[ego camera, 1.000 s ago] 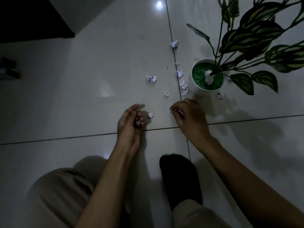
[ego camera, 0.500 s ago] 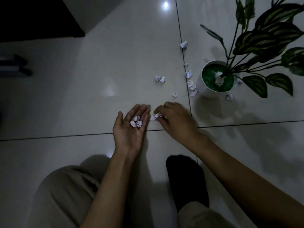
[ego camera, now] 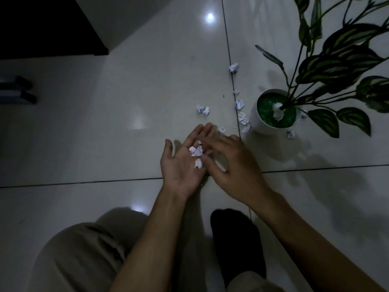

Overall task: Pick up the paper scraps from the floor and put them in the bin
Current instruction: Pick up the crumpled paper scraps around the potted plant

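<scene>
Nearest the camera, a bent knee in beige trousers (ego camera: 80, 256) and a foot in a black sock (ego camera: 235, 247) are seen on the glossy white tiled floor (ego camera: 126, 102). Just beyond them, well short of the round white pot (ego camera: 261, 123) filled with green granules, the left hand (ego camera: 183, 163) is held palm up with its fingers spread flat, and a few small crumpled white paper scraps (ego camera: 196, 153) are cupped on the palm. The right hand (ego camera: 233, 165) is laid beside it, palm down, its fingers reaching over the edge of the left palm next to the gathered scraps; whether anything is pinched in it cannot be told.

Further out, toward the pot, more crumpled white scraps are scattered on the floor: one small scrap (ego camera: 222, 130) just past the fingertips, a pair (ego camera: 203, 110) to the pot's left, a loose row (ego camera: 242, 116) along the dark grout line just beside the pot, one (ego camera: 291, 134) at the pot's near right, and one (ego camera: 233, 68) well behind the pot's left side. A white scrap (ego camera: 277, 111) is lodged among the granules inside the pot, from which the striped dark green leaves of a plant (ego camera: 341, 60) are spread. Far to the pot's left, a dark piece of furniture (ego camera: 42, 24) is seen.
</scene>
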Demonstrator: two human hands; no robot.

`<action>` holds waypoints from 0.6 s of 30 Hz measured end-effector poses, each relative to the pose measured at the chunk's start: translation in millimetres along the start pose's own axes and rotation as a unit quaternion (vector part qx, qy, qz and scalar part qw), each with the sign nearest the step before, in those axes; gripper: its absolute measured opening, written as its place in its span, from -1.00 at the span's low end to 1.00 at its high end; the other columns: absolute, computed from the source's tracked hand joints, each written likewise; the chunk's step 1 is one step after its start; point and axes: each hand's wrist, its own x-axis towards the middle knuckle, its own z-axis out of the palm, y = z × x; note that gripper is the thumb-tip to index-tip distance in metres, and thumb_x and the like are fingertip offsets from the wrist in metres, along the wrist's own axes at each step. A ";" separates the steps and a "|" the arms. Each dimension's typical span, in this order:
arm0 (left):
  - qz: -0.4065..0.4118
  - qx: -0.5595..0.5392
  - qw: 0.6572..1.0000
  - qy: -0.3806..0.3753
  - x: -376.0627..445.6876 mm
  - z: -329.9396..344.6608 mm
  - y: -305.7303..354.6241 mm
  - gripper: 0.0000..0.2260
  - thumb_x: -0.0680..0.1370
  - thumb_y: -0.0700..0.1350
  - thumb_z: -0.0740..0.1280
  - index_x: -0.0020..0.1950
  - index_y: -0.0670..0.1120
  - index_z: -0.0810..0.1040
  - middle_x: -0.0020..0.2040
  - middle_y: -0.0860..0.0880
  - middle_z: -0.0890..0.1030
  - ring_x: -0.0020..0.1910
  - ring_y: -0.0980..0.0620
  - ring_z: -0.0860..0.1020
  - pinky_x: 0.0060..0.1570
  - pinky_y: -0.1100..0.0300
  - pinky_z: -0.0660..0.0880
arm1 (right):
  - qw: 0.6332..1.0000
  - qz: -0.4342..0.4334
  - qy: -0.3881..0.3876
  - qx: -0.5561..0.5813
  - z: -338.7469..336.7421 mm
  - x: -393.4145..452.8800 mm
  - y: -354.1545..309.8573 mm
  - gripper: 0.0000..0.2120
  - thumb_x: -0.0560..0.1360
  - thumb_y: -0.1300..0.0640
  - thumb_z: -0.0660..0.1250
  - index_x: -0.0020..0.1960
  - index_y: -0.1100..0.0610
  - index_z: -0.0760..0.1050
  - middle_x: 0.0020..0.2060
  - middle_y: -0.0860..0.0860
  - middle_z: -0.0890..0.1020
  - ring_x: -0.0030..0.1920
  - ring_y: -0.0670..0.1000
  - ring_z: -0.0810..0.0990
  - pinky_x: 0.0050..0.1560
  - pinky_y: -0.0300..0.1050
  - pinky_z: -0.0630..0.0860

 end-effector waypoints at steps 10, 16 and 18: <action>0.003 -0.102 0.995 -0.020 -2.2 -15.1 -3.5 -0.31 0.58 0.23 0.00 0.43 -0.31 0.32 0.43 -0.30 0.39 0.41 -0.24 0.38 0.41 -0.06 0.28 | 0.978 0.188 0.030 -0.084 7.4 7.0 43.4 -0.32 0.55 0.01 0.27 0.56 0.06 0.02 0.54 0.09 0.18 0.52 0.09 0.14 0.43 -0.04 0.19; 0.007 -0.032 0.999 -0.016 -0.9 -7.2 0.1 -0.35 0.59 0.19 0.02 0.46 -0.28 0.29 0.45 -0.27 0.37 0.44 -0.21 0.34 0.41 -0.03 0.27 | 0.963 0.257 0.040 -0.068 19.9 27.6 53.5 -0.16 0.55 -0.05 0.29 0.57 0.11 -0.18 0.57 0.17 0.04 0.52 0.19 0.13 0.43 0.01 0.22; 0.010 -0.036 0.999 -0.019 -0.8 -4.5 2.2 -0.31 0.57 0.22 0.02 0.47 -0.29 0.26 0.46 -0.29 0.34 0.45 -0.22 0.32 0.44 -0.04 0.22 | 0.962 0.245 0.042 -0.112 19.1 33.5 56.8 -0.23 0.53 -0.08 0.31 0.54 0.16 -0.03 0.47 0.22 0.19 0.40 0.22 0.32 0.23 0.01 0.41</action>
